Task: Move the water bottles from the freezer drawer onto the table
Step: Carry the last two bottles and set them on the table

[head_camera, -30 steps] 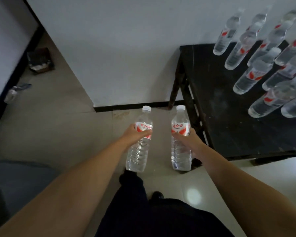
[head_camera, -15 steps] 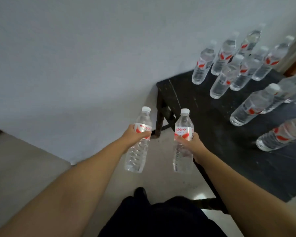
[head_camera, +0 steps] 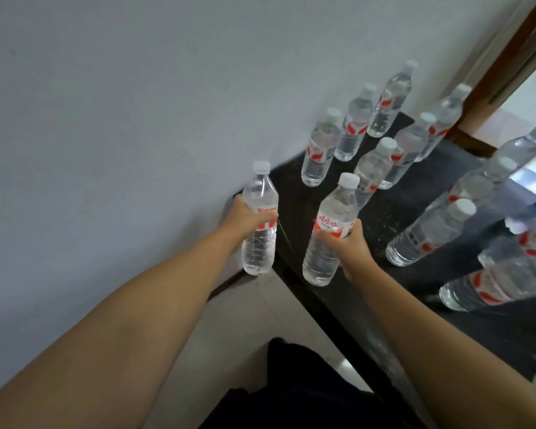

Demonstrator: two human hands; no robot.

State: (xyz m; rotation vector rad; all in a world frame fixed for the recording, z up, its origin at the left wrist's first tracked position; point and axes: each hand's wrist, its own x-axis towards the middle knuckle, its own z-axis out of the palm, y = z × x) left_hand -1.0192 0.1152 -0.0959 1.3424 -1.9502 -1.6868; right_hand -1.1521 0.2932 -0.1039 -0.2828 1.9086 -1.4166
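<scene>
My left hand (head_camera: 243,216) grips a clear water bottle (head_camera: 259,239) with a red-and-white label, upright in the air at the left end of the black table (head_camera: 415,209). My right hand (head_camera: 351,246) grips a second clear bottle (head_camera: 331,230) around its label, held tilted over the table's near-left part. Several more bottles with white caps stand on the table, such as one at the back left (head_camera: 319,148) and one on the right (head_camera: 427,233). The freezer drawer is out of view.
A white wall (head_camera: 136,103) runs behind the table's left end. A brown wooden door frame (head_camera: 508,54) rises at the far right. Pale floor tiles (head_camera: 245,320) lie below the table's front edge, with my dark trouser leg (head_camera: 291,382) beside it.
Both hands have carried their bottles forward and up towards the table. The view has swung right, so the table and its standing bottles sit closer and more central.
</scene>
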